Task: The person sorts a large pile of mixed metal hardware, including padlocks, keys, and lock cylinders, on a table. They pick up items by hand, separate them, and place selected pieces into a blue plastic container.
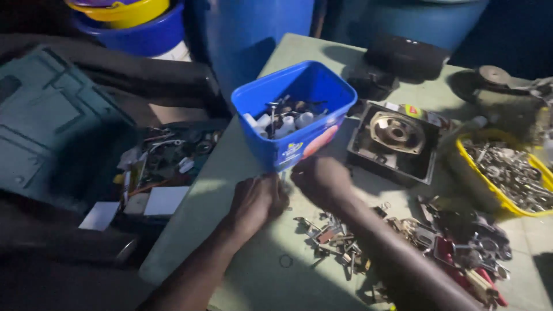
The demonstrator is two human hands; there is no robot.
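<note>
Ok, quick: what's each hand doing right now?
Left hand: curled at the base of the blue plastic tub; grip cannot be told.
Right hand: against the tub's lower front; fingers hidden.

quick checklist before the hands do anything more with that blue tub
1. Blue tub held: ok, left hand and right hand are both at its base.
2. Tub level: not ok, it tips toward the camera.
3. Small parts inside the tub: ok, none over the rim.
4. Table clear under the tub: cannot tell, hands hide it.
5. Loose metal bits clear of the right forearm: not ok, they lie right against it.
6. Yellow tray apart from the tub: ok.
</note>
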